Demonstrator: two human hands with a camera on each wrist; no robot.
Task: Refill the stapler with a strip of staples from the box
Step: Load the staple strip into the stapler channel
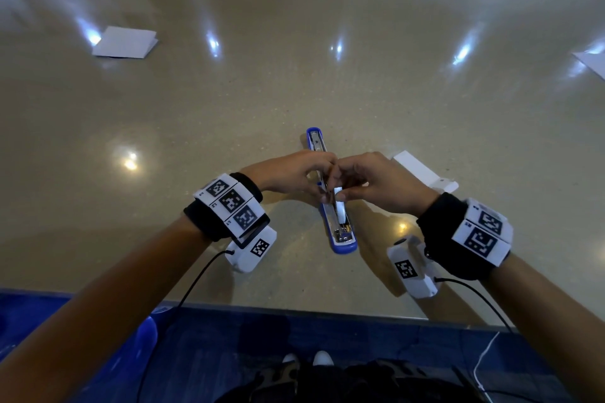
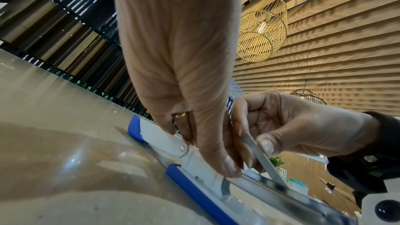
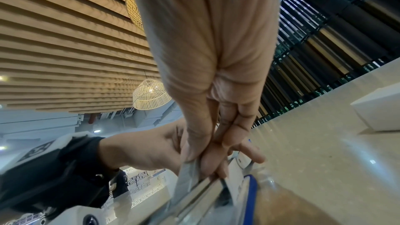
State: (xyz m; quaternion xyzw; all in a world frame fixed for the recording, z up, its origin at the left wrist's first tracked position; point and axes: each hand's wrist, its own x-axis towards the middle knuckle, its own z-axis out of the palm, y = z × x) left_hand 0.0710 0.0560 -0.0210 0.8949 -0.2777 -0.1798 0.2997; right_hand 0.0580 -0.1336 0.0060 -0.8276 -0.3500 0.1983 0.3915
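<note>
A blue stapler [image 1: 344,240] lies opened out flat on the beige table [image 1: 294,91], its metal magazine facing up. My left hand [image 1: 316,188] holds the magazine near the hinge between thumb and fingers; in the left wrist view the left hand [image 2: 218,162] comes down on the stapler [image 2: 190,182]. My right hand [image 1: 340,195] pinches a grey strip of staples [image 1: 339,208]. The strip [image 2: 266,163] is tilted, with its lower end in the magazine channel. In the right wrist view the right hand [image 3: 201,165] grips the strip [image 3: 186,177] above the stapler [image 3: 251,194].
The white staple box [image 1: 419,168] lies open just right of my right hand, and the box [image 3: 381,112] shows in the right wrist view too. White paper [image 1: 126,42] lies far left, and another sheet [image 1: 592,62] at the right edge. The table's front edge [image 1: 294,307] is close to me.
</note>
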